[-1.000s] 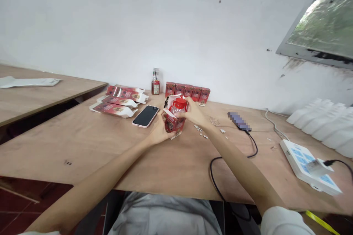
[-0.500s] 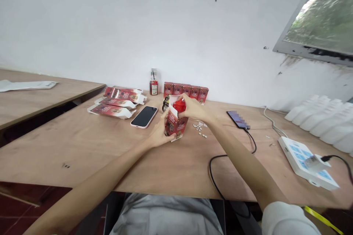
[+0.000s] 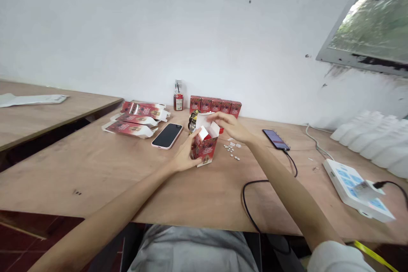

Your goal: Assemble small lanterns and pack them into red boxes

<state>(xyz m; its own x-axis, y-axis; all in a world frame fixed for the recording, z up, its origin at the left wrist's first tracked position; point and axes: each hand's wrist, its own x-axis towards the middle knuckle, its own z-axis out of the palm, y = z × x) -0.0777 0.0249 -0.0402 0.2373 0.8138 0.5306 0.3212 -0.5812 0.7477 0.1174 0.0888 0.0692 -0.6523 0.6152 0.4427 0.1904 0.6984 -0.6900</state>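
My left hand (image 3: 185, 155) is wrapped around a red printed carton (image 3: 206, 151) held upright on the table, its white top flaps standing open. Over the carton's top, my right hand (image 3: 231, 126) has its fingers stretched out at the raised back flap (image 3: 204, 119), seeming to touch it. I cannot see into the carton. A small bright red piece (image 3: 221, 130) shows just behind it, under my right hand. Dark and gold round items (image 3: 193, 121) stand behind the carton on the left, partly hidden.
Flattened red cartons (image 3: 134, 122) lie to the left, beside a phone (image 3: 167, 135). Several closed boxes (image 3: 216, 104) and a bottle (image 3: 178, 100) stand by the wall. Small white discs (image 3: 232, 148), a second phone (image 3: 276, 139), its cable and a power strip (image 3: 353, 187) are on the right.
The red item that my right hand held in the carton's mouth is no longer seen there. My right hand has lifted slightly, its fingers now straighter at the flap. My left hand keeps its hold.
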